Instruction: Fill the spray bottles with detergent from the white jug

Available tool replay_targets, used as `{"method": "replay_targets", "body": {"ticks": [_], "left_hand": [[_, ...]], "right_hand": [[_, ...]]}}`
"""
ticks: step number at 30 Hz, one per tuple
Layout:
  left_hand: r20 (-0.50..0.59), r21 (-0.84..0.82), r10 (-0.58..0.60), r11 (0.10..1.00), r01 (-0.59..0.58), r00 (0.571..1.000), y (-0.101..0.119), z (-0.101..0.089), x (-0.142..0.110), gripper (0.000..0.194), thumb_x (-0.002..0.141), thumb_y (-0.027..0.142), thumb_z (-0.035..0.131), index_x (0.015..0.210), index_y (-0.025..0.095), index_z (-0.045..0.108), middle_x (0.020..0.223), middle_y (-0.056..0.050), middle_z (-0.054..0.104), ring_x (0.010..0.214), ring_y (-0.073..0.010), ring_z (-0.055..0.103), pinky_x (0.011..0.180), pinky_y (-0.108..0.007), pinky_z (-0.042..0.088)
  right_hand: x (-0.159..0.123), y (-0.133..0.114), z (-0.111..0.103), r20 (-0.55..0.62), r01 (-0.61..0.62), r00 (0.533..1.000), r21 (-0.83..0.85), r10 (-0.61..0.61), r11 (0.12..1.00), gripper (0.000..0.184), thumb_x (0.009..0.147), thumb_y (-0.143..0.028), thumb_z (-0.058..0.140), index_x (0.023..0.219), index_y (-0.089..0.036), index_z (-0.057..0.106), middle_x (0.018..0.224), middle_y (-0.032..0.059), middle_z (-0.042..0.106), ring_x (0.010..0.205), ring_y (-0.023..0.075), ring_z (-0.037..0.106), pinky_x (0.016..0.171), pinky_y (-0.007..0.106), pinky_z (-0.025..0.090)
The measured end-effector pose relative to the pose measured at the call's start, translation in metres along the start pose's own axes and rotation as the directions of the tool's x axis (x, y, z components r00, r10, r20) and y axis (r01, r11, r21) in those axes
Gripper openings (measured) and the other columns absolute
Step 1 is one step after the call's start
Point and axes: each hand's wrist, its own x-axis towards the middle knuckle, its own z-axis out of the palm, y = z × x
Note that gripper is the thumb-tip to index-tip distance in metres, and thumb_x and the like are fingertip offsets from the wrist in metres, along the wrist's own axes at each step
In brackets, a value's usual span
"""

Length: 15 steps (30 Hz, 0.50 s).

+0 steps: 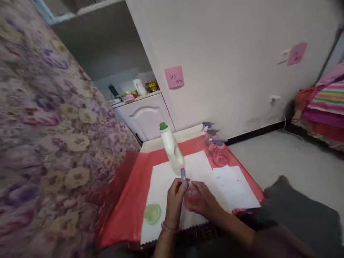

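My right hand [203, 198] is wrapped round the clear pink body of a spray bottle [191, 199] near the front of the table. At its top, the fingers of my left hand [176, 199] are closed on the grey spray head [183, 174], whose pink-tipped nozzle points away from me. Fingers hide the neck, so I cannot tell whether head and bottle are joined. Just beyond my hands stands a large pale jug [171, 148] with a green top. To the left of my left hand lies a round, pale green cup or cap [152, 214].
Three pink spray bottles [221, 156] with grey heads stand at the back right. White sheets [158, 179] lie over the red tablecloth [131, 200]. A flowered curtain [67, 150] hangs at the left; a wall [228, 71] rises behind. A bed [322, 111] stands far right.
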Motion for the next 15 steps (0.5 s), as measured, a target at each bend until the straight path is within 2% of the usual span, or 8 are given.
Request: {"method": "replay_targets", "body": {"ticks": [6,11,15], "left_hand": [[-0.071,-0.015,0.041,0.999,-0.042,0.997,-0.003,0.006,-0.004,0.030,0.085,0.047,0.060,0.091,0.019,0.067,0.085,-0.002,0.065,0.083,-0.0188,0.057,0.076,-0.027,0.043],[-0.060,-0.030,0.041,0.999,-0.043,0.997,-0.004,0.003,-0.004,0.031,0.085,0.048,0.059,0.092,0.018,0.066,0.084,-0.002,0.065,0.081,-0.0181,0.057,0.075,-0.027,0.044],[-0.053,-0.034,0.040,0.999,-0.042,0.998,-0.004,0.002,-0.005,0.031,0.086,0.048,0.059,0.092,0.018,0.065,0.087,-0.002,0.065,0.082,-0.0183,0.057,0.076,-0.027,0.044]], "right_hand": [[-0.003,0.001,-0.002,0.007,-0.016,1.000,0.000,0.016,1.000,0.090,0.053,-0.014,0.082,0.133,-0.022,0.042,0.126,0.0111,0.055,0.115,0.0303,0.053,0.101,0.048,0.043],[-0.007,0.005,-0.015,0.062,-0.052,0.997,0.011,0.051,0.999,0.094,0.052,-0.017,0.086,0.135,-0.022,0.042,0.132,0.0125,0.053,0.121,0.0323,0.050,0.105,0.050,0.041],[-0.007,0.007,-0.017,0.062,-0.071,0.996,0.028,0.069,0.997,0.090,0.055,-0.017,0.084,0.135,-0.024,0.043,0.130,0.0121,0.054,0.120,0.0319,0.052,0.104,0.051,0.041]]}}
